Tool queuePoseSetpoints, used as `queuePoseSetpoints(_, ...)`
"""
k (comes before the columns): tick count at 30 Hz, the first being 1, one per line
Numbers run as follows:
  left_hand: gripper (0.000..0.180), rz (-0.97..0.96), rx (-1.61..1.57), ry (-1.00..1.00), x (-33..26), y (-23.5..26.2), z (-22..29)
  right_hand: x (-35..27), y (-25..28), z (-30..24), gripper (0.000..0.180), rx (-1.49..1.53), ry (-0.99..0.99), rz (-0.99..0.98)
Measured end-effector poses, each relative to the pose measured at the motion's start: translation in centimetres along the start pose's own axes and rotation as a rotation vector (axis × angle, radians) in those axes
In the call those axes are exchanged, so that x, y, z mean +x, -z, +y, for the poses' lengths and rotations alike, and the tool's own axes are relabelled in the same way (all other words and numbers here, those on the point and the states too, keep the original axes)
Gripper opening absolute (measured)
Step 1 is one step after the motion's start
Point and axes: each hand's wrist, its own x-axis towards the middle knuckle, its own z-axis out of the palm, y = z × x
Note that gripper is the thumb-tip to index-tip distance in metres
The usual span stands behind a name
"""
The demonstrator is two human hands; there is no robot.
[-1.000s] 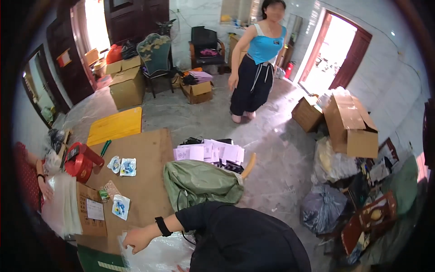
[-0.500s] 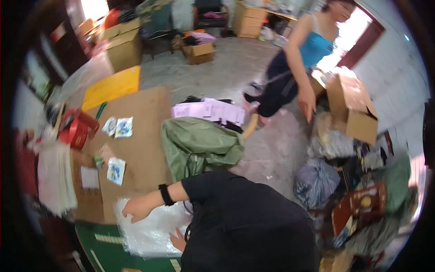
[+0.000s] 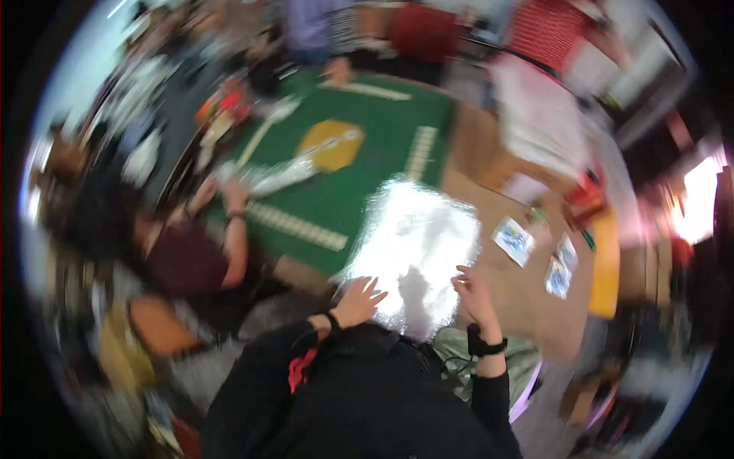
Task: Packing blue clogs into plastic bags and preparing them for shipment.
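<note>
Blur smears most of the head view, but I can make out both of my hands at the near edge of a shiny clear plastic bag [image 3: 417,249] that lies flat across the seam of a green mat [image 3: 367,164] and a brown cardboard sheet [image 3: 527,287]. My left hand [image 3: 359,300] sits at about seven o'clock from the bag's middle, fingers spread and loose, fingertips touching the plastic, gripping nothing. My right hand [image 3: 474,294] is at about five o'clock from the bag, fingers half curled at its edge; whether it pinches the film I cannot tell. A black wristband [image 3: 485,348] rings the right wrist. Small printed packets [image 3: 514,239] lie on the cardboard at three o'clock from the bag, well apart from my hands. At nine o'clock another person's hand [image 3: 235,197] rests on the mat beside a row of pale tiles [image 3: 298,226].
</note>
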Motion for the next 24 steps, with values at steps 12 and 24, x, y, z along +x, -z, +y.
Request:
queuePoseSetpoints(12,0.061,0.320,-0.133,0.553,-5.5,-4.8,5.6,6.2,-5.0,-0.5,0.051,-0.446,-0.019,-0.632)
queuePoseSetpoints(24,0.061,0.399,-0.067,0.730,-8.6,-4.8,8.3,5.8,-11.4,1.1,0.075,-0.721,0.322,-1.047)
